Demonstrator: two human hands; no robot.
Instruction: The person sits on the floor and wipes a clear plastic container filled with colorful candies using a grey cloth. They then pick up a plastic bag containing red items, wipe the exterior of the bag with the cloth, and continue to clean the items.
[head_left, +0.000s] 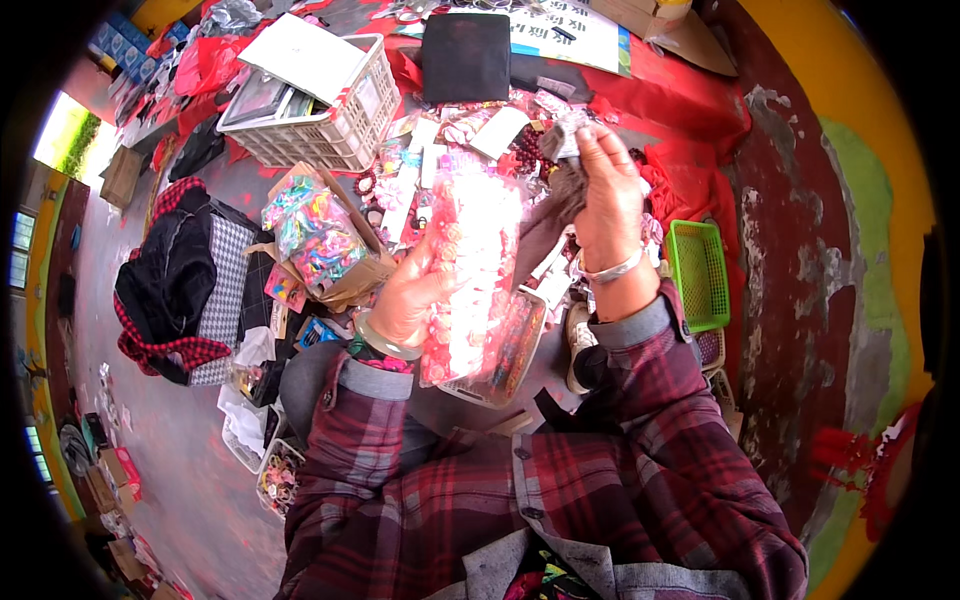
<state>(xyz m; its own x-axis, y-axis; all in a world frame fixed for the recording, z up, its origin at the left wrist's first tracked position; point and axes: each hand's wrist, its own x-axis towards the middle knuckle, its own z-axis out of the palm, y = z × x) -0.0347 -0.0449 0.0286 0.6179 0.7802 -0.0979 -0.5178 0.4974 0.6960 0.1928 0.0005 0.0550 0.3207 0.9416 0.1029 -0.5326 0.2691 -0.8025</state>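
Observation:
My left hand (405, 305) is closed round the left edge of a long clear plastic pack (478, 270) filled with small pink and red pieces; glare washes out its middle. Raised at the right, my right hand (610, 200) pinches a dark brownish-grey cloth (553, 205) between thumb and fingers. The cloth hangs down beside the pack. Under the pack, partly hidden by it, a pale plastic basket (527, 345) holds more packed pieces. Left of my left hand stands a cardboard box (365, 270) with colourful bagged bits (312, 235).
Beyond my hands lies a heap of small trinkets (405, 190). A whitish crate (365, 115) with flat things stands far left, near a black square item (466, 57). A green basket (698, 275) is at the right, by the peeling wall (795, 260). Dark clothing (172, 275) lies left.

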